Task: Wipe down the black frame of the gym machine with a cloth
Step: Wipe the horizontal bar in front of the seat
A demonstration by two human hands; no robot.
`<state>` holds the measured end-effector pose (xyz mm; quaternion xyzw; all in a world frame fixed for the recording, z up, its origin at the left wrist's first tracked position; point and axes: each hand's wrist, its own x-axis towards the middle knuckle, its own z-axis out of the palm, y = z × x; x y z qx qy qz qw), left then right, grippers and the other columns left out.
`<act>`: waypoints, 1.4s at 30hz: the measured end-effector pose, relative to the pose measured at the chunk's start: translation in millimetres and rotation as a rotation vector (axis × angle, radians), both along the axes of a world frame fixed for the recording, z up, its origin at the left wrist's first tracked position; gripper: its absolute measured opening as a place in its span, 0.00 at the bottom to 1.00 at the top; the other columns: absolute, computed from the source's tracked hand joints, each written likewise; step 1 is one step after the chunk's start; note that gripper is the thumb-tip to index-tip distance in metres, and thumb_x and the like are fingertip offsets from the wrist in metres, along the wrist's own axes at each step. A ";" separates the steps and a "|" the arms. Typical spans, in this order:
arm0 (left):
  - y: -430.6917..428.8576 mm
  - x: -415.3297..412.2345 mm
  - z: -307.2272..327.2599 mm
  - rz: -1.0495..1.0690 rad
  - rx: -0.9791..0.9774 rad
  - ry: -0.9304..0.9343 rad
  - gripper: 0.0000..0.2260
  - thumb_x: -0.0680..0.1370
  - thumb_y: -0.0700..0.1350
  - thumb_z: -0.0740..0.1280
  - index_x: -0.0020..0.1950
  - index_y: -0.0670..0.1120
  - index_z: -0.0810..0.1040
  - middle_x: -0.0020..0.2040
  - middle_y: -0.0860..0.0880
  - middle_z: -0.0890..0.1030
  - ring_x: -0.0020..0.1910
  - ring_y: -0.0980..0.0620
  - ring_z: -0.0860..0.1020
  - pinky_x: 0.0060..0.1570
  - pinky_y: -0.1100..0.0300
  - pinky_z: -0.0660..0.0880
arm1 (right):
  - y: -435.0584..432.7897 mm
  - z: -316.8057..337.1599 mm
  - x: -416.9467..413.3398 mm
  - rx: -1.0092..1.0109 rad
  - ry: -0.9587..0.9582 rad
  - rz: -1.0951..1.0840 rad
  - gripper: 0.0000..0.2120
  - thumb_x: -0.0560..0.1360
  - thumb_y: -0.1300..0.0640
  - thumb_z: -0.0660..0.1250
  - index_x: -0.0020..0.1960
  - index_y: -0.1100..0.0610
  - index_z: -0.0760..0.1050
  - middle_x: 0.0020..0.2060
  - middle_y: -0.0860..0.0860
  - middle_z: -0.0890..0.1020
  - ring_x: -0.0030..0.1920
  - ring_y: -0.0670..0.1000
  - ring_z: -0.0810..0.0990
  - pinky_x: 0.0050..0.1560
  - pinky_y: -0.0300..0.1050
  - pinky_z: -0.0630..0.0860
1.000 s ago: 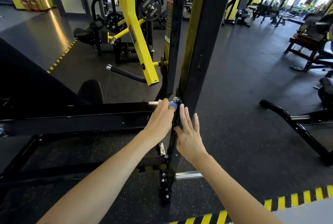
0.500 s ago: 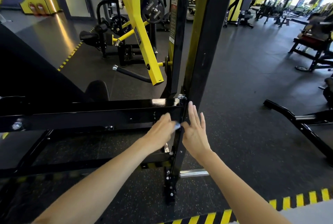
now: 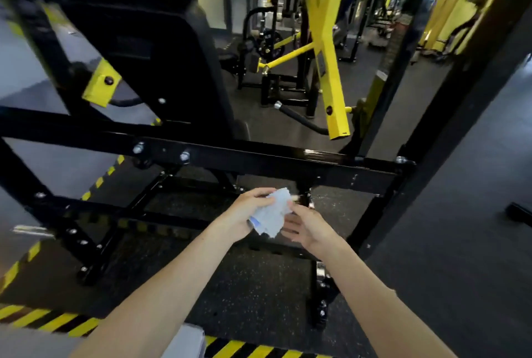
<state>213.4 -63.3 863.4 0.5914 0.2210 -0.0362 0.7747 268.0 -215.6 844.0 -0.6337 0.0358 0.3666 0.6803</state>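
The machine's black frame (image 3: 282,163) runs as a horizontal bar across the middle, joining a black upright at the right. Just below and in front of that bar, my left hand (image 3: 244,218) grips a crumpled light-blue cloth (image 3: 273,215), held off the metal. My right hand (image 3: 309,228) is beside it, fingers spread, with its fingertips touching the cloth's right edge. Both forearms reach in from the bottom of the view.
A black padded seat back (image 3: 161,63) rises behind the bar at the left. Yellow lever arms (image 3: 331,69) hang at centre right. Yellow-and-black hazard tape (image 3: 51,321) marks the floor edge near me. More gym machines stand further back on the dark rubber floor.
Both hands have come off the upright's joint and drawn back below the bar. The cloth, balled under my left hand before, is now opened out between both hands. The view has swung left.
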 end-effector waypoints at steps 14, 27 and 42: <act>142.8 -90.9 -41.2 0.271 0.341 0.023 0.08 0.76 0.43 0.70 0.55 0.50 0.77 0.53 0.47 0.77 0.55 0.50 0.77 0.53 0.58 0.76 | 195.3 -15.8 -39.6 -0.012 0.010 0.241 0.04 0.77 0.61 0.66 0.45 0.61 0.76 0.44 0.58 0.80 0.44 0.54 0.80 0.48 0.50 0.75; 256.9 -145.1 -99.0 0.413 -0.572 0.020 0.28 0.76 0.67 0.55 0.69 0.52 0.71 0.64 0.51 0.76 0.65 0.52 0.72 0.69 0.39 0.58 | 328.1 -26.8 -77.3 0.370 0.366 0.306 0.09 0.79 0.62 0.59 0.53 0.62 0.77 0.45 0.56 0.85 0.47 0.53 0.83 0.52 0.48 0.75; 610.2 -203.7 -63.1 0.953 -0.030 0.000 0.08 0.80 0.42 0.65 0.44 0.42 0.68 0.28 0.45 0.69 0.17 0.52 0.68 0.17 0.65 0.61 | 591.4 -47.9 -169.8 -0.563 -1.011 0.538 0.19 0.79 0.58 0.64 0.68 0.54 0.65 0.68 0.52 0.67 0.62 0.48 0.71 0.55 0.36 0.70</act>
